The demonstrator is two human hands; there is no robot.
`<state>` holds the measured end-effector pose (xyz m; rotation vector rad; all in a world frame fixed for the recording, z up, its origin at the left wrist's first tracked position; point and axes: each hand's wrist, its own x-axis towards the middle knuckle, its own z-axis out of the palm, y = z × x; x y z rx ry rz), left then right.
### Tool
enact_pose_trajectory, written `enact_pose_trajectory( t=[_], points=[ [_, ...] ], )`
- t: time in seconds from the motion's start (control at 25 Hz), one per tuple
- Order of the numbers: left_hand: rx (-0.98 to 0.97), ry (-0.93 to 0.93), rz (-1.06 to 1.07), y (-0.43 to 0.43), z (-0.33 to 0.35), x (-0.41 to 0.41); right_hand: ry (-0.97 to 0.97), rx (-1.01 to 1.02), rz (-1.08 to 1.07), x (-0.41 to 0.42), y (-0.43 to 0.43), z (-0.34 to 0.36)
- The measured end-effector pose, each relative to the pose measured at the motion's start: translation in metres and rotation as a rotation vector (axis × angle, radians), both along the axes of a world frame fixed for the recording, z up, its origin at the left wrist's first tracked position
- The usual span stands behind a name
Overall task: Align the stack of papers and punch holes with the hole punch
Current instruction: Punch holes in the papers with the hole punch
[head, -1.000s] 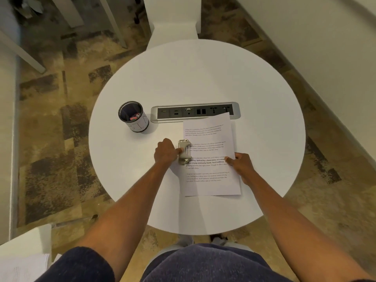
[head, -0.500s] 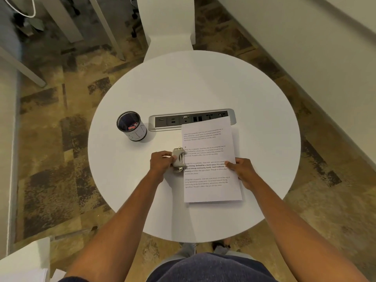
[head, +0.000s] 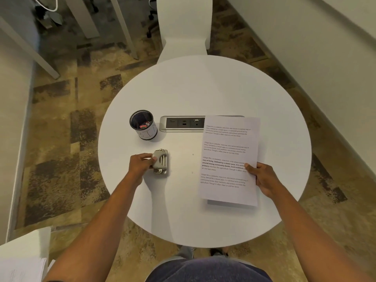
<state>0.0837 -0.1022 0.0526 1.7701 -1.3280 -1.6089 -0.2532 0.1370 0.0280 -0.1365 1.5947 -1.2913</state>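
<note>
A stack of printed white papers (head: pixel 227 147) is held a little above the round white table (head: pixel 203 88), casting a shadow at its near edge. My right hand (head: pixel 262 178) grips its right edge, thumb on top. A small grey metal hole punch (head: pixel 160 164) rests on the table well to the left of the papers, apart from them. My left hand (head: pixel 141 164) holds the punch by its left side. Two tiny specks lie on the table between punch and papers.
A black mesh pen cup (head: pixel 143 125) stands behind the punch. A recessed power socket strip (head: pixel 183 123) sits mid-table, its right end covered by the papers. A white chair (head: pixel 184 27) stands beyond the table. More paper (head: pixel 22 267) lies at the lower left.
The punch came off the papers' left edge and moved left with my left hand. My right hand lifted the stack and shifted it right and farther back, over the socket strip.
</note>
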Motion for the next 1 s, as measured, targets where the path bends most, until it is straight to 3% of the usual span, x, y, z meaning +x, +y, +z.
enact_pose_trajectory(
  t=[0.8,0.88,0.96,1.0],
  points=[
    [0.032,-0.01,0.061,-0.032,-0.011,0.042,-0.011,0.023,-0.03,0.006,0.011,0.011],
    [-0.026,-0.11,0.046,-0.031,-0.004,0.039,-0.005,0.013,-0.032,0.006,0.008,0.017],
    [-0.206,-0.273,0.102,-0.026,0.011,0.029,0.027,-0.011,-0.026,0.003,0.003,0.028],
    [-0.302,-0.25,0.114,-0.021,0.021,0.018,0.059,-0.029,-0.017,0.002,0.001,0.035]
  ],
)
